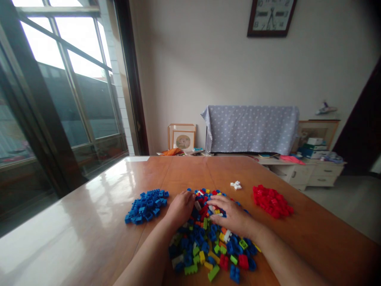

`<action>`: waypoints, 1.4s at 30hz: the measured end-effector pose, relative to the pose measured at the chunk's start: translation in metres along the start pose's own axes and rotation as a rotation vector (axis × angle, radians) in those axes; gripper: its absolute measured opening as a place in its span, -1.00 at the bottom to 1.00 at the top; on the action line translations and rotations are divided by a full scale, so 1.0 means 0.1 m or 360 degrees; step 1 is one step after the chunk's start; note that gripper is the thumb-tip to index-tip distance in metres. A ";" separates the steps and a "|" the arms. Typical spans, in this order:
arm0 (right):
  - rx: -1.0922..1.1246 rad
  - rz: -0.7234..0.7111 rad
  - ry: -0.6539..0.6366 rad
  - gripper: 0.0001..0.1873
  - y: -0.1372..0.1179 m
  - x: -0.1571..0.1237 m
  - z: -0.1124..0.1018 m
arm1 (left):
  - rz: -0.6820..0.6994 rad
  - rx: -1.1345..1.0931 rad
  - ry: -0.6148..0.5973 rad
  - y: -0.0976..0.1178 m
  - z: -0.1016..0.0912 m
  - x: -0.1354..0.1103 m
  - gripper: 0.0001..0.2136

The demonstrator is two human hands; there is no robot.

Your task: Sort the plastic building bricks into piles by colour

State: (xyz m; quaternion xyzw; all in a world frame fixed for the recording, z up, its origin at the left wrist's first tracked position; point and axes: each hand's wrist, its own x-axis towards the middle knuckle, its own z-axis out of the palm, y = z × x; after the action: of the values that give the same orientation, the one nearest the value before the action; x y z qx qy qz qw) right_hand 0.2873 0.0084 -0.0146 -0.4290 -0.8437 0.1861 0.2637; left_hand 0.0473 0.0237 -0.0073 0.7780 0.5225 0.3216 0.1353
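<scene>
From here the work looks partway: a blue heap (147, 206) lies apart at left on the desk (89, 238), a red heap (272, 201) at right, a few white bricks (236, 185) at the far side. The mixed pile (213, 231), near centre, is plenty to go. The right hand (230, 214) reaches over it, fingers loosely spread, gripping nothing I can see; the left hand (181, 206) curls at its left edge, and I can't tell whether it holds a brick.

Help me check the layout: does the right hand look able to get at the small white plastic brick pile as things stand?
Probably yes: the white pile lies beyond the right hand, and nothing taller than the low, mixed-colour plastic brick heap shows between them.
</scene>
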 end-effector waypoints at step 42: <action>0.1207 0.0218 0.0496 -0.47 -0.07 0.06 -0.08 | -0.0114 -0.0937 -0.0007 0.22 -0.09 -0.05 -0.58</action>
State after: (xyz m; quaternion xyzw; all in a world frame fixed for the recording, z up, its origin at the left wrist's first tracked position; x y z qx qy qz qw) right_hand 0.2850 0.0104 -0.0025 -0.3796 -0.6349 0.4336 0.5146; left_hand 0.0568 0.0090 0.0100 0.6870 0.4336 0.4526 0.3677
